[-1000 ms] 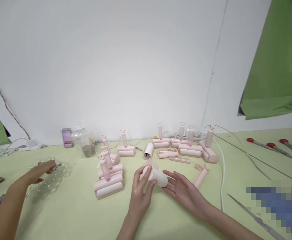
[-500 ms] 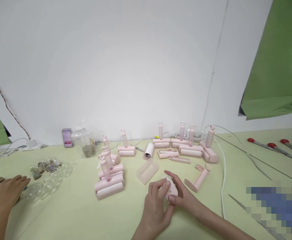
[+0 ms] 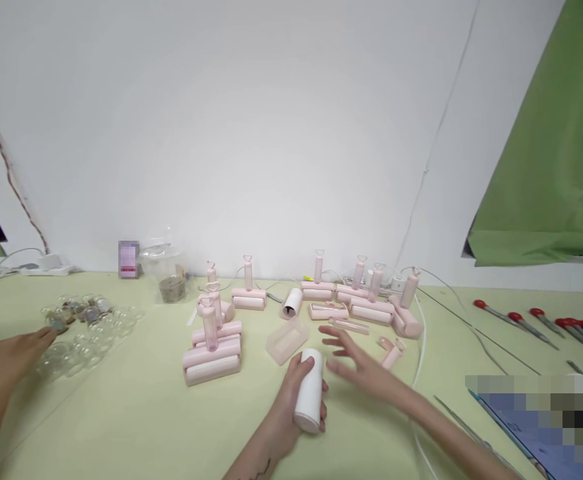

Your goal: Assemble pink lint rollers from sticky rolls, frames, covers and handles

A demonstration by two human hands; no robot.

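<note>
In my left hand (image 3: 291, 400) is a white cylindrical roll (image 3: 311, 387), apparently a lint roller's sheet roll, with fingers wrapped round it and the thumb along its upper side. My right hand (image 3: 356, 363) is off the roll, to its right, with fingers spread and nothing in them. Beyond that hand lies a pink lint roller handle (image 3: 392, 353), partly hidden by the forearm. A translucent pink cover (image 3: 287, 340) rests just behind the roll. Another white roll in a pink shell (image 3: 292, 303) lies farther back, its hollow end facing me.
Pink lint rollers (image 3: 212, 367) stand in groups at left and along the back. A white cable (image 3: 418, 373) runs down the right side, near red-handled tools (image 3: 514, 317). At left, another person's hand (image 3: 16, 357) is by clear plastic domes (image 3: 91, 340); a plastic bag (image 3: 164, 267) stands behind.
My right hand has let go of the roll and opened, moving slightly up and right. My left hand has turned the roll so its long side shows. The camera view has shifted slightly.
</note>
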